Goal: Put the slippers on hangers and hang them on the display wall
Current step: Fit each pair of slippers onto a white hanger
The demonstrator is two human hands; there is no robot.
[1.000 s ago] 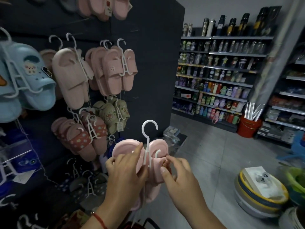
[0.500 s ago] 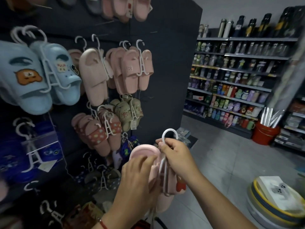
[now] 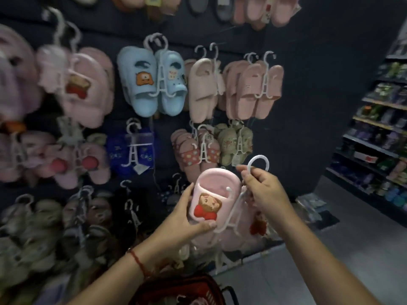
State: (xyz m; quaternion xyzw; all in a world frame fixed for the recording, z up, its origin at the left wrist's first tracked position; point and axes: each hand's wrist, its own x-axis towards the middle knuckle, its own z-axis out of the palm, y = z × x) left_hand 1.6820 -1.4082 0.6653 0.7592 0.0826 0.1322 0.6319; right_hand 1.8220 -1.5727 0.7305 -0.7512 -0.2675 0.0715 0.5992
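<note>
A pink slipper with a bear patch sits on a white hanger in front of the dark display wall. My left hand grips that slipper from the left and below. My right hand pinches the hanger's stem just under its round hook. A second pink slipper of the pair hangs on the hanger's right side, mostly hidden behind my right hand.
Several pairs hang on the wall: blue slippers, beige slippers, pink slippers, polka-dot slippers. A red basket sits below my arms. Stocked shelves stand at the right, with grey floor in front.
My view swung left to face the wall. The pair on the hanger turned so that the bear patch faces me. My left hand shifted to the slipper's left side and underside.
</note>
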